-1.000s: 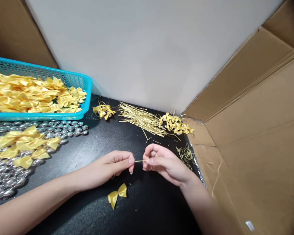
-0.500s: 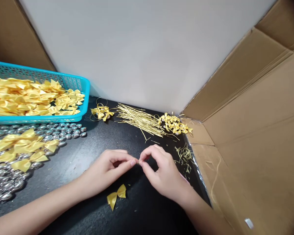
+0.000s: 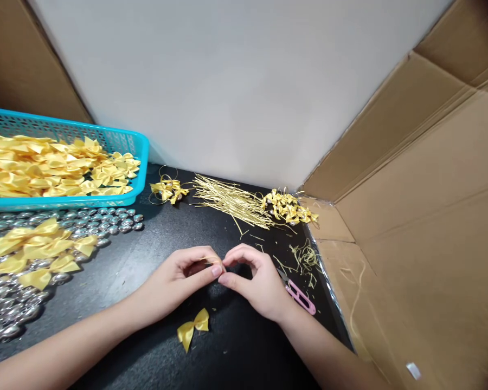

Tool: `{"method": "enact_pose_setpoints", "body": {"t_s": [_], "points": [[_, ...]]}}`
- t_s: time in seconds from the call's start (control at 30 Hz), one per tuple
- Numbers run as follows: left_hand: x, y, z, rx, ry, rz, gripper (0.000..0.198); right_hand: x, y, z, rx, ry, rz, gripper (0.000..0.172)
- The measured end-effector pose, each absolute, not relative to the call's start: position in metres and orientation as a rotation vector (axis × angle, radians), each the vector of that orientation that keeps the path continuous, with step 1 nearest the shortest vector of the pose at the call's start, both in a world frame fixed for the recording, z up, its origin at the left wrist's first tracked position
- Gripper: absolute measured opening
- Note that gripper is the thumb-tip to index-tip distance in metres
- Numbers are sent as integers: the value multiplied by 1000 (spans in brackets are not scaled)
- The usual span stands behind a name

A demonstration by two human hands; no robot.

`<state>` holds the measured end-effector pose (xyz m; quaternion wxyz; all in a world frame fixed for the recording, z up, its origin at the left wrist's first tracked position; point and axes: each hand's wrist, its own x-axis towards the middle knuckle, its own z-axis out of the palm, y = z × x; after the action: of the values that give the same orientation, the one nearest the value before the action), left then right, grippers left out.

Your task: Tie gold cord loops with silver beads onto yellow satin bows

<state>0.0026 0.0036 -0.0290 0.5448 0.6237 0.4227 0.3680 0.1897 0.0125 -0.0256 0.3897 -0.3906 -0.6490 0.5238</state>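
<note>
Bows (image 3: 44, 168) of yellow satin fill the turquoise basket (image 3: 65, 201) at far left, above silver beads (image 3: 106, 222). Left hand (image 3: 179, 279) is curled, with thumb and forefinger pinched on a gold thread (image 3: 210, 260). The thread is thin, short and mostly hidden at the fingertips, above a loose bow (image 3: 193, 326). Right hand (image 3: 254, 284) is also pinched, its tips meeting the left's; whether it grips the thread is unclear. Pink snips (image 3: 301, 297) lie just beside it.

Two bare forearms reach in from the near edge of the desk. The left hand (image 3: 179, 277) and right hand (image 3: 257, 284) meet mid-desk, thumbs and forefingers pinched closed, fingertips touching each other.
</note>
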Motion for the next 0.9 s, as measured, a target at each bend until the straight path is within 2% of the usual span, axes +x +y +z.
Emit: {"method": "enact_pose_setpoints", "body": {"t_s": [0.3, 0.5, 0.67, 0.9], "points": [[-1, 2, -35, 1519, 1098, 867, 30, 188, 10, -29, -1006, -1542, 1306, 19], [0, -1, -34, 1559, 1203, 858, 30, 187, 9, -31, -1055, -1504, 1329, 13], [1, -1, -33, 1718, 1234, 875, 26, 183, 8, -33, -1093, -1301, 1495, 25], [3, 1, -30, 1819, 1244, 816, 21, 181, 9, -29, -1093, -1225, 1571, 30]]}}
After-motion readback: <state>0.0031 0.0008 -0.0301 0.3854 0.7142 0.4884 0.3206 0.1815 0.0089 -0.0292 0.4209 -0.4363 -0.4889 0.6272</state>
